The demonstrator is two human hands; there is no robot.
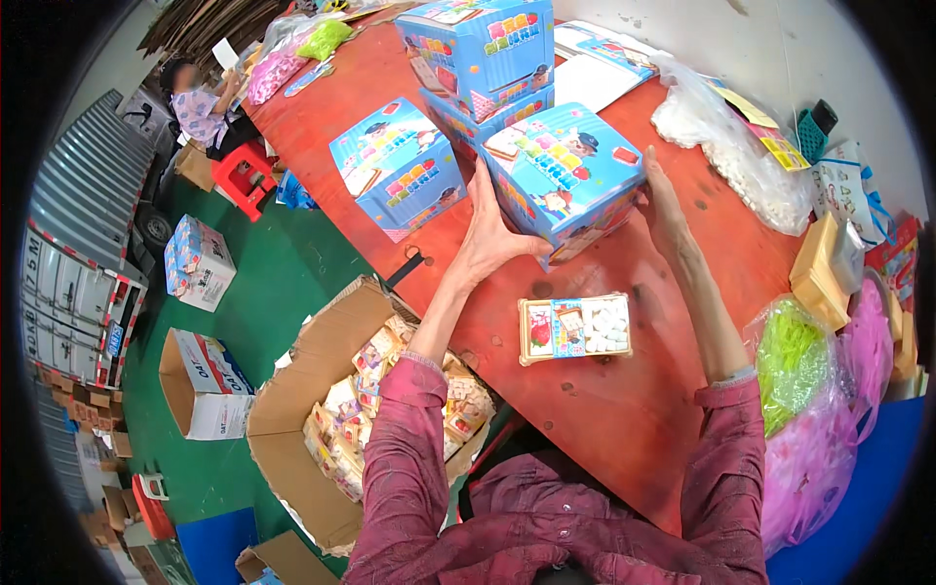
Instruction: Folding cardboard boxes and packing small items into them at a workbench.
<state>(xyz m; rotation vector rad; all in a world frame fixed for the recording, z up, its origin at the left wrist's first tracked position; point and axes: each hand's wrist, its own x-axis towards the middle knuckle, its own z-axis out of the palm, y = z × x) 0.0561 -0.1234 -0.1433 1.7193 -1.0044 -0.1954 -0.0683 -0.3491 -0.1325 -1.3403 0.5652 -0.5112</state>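
Note:
A blue cartoon-printed cardboard box (564,174) stands on the red-brown table (624,409). My left hand (490,237) presses flat against its near left side and my right hand (662,205) against its right side, so both hands grip it between them. In front of it, nearer to me, lies a small flat tray pack (575,329) with white pieces and a picture card. Another blue box (398,166) sits to the left, and two more are stacked (483,54) behind.
An open carton (322,390) full of small packs stands on the green floor at my left. Bags of green and pink shreds (809,409) lie at the right, a clear bag of white pieces (741,156) at the far right. A person (200,102) sits at the table's far left end.

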